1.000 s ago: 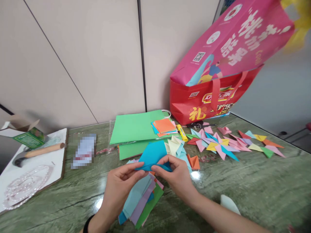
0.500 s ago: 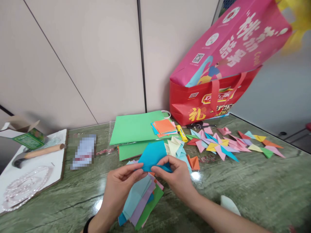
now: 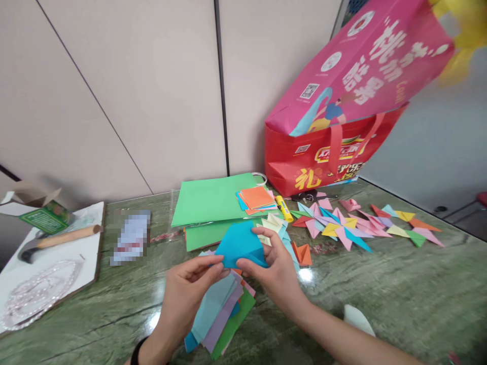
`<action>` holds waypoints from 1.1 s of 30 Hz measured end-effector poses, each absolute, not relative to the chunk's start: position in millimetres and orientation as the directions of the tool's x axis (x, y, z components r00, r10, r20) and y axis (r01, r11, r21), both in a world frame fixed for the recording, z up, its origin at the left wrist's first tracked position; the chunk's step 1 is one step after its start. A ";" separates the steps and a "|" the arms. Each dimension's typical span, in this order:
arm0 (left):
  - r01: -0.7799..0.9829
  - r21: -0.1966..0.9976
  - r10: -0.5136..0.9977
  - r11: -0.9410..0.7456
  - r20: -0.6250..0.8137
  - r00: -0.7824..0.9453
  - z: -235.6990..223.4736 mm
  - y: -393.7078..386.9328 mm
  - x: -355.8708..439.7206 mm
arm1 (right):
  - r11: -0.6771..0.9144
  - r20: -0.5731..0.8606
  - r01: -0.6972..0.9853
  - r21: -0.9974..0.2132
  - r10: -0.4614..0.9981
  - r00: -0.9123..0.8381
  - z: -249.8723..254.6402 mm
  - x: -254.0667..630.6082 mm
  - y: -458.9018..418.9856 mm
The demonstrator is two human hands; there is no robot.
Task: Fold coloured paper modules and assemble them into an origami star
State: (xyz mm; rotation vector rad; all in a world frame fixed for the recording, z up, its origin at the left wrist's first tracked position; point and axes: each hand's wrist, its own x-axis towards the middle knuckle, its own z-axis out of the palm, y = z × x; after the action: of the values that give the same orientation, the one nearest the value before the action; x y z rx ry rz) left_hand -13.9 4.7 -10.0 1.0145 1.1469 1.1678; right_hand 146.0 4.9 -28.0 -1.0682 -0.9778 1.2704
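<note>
A blue sheet of folding paper (image 3: 240, 244), partly folded, is held up between both hands above the table. My left hand (image 3: 192, 279) pinches its left corner between thumb and fingers. My right hand (image 3: 276, 261) grips the right side, with the thumb on the near edge and the fingers behind and over the far edge. Below them lies a fanned pile of coloured paper (image 3: 218, 309) in light blue, purple and green. Just behind the right hand are cream folded pieces (image 3: 272, 223), partly hidden by it. An orange folded piece (image 3: 302, 253) lies to the right.
Green sheets (image 3: 213, 200) with small orange squares (image 3: 257, 197) lie behind, beside a yellow glue stick (image 3: 283, 208). Several folded paper stars (image 3: 338, 223) spread to the right. Red and pink bags (image 3: 285, 162) stand at the back. A hammer-like tool (image 3: 64, 238) and beads (image 3: 41, 294) rest on a white board at left.
My right fingers have lifted and spread over the far right edge of the blue paper, whose right side now shows flatter. My left hand keeps its pinch almost unmoved.
</note>
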 end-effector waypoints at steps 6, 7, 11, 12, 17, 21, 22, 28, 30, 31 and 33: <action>-0.141 0.981 0.991 0.134 -0.132 0.020 -11.9 3.9 -14.4 | 0.011 -0.007 -0.257 -0.966 0.998 0.066 -26.2 145.7 5.1; -0.145 0.980 0.991 0.135 -0.132 0.024 -11.6 4.0 -14.2 | 0.013 -0.004 -0.257 -0.966 0.998 0.066 -26.2 145.6 5.5; -0.168 0.975 0.989 0.144 -0.139 0.041 -7.9 4.3 -12.6 | 0.010 -0.008 -0.251 -0.968 0.997 0.071 -28.2 145.6 7.2; -0.178 0.972 0.988 0.151 -0.145 0.046 -6.7 4.3 -12.0 | 0.008 -0.010 -0.250 -0.968 0.998 0.070 -29.1 145.8 7.5; -0.215 0.962 0.986 0.168 -0.161 0.050 -3.0 4.3 -9.8 | -0.002 -0.020 -0.249 -0.969 0.997 0.069 -30.6 146.6 7.6; -0.212 0.960 0.982 0.182 -0.169 0.078 -3.3 4.7 -11.3 | -0.012 -0.030 -0.229 -0.973 0.997 0.076 -28.2 146.8 7.0; -0.210 0.960 0.982 0.185 -0.170 0.087 -3.7 5.0 -12.1 | -0.013 -0.031 -0.226 -0.974 0.997 0.077 -27.8 146.8 7.0; -0.214 0.956 0.978 0.198 -0.179 0.107 -7.0 6.8 -15.2 | -0.019 -0.033 -0.232 -0.972 0.998 0.058 -27.8 147.1 6.9; -0.215 0.953 0.976 0.212 -0.194 0.100 -7.5 6.5 -14.7 | -0.019 -0.033 -0.221 -0.975 0.998 0.061 -27.2 147.0 6.5; -0.216 0.952 0.975 0.216 -0.200 0.092 -7.5 6.1 -14.4 | -0.016 -0.031 -0.218 -0.976 0.997 0.064 -26.9 146.9 6.3; -0.218 0.951 0.976 0.218 -0.207 0.073 -7.4 5.4 -13.8 | -0.009 -0.024 -0.221 -0.975 0.997 0.067 -26.5 146.5 6.1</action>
State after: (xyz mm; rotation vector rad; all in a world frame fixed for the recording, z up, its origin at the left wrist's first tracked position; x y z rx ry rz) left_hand -13.8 5.4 -7.4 0.9110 1.1025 1.1147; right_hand 146.5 6.1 -26.5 -1.0878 -0.9869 1.2678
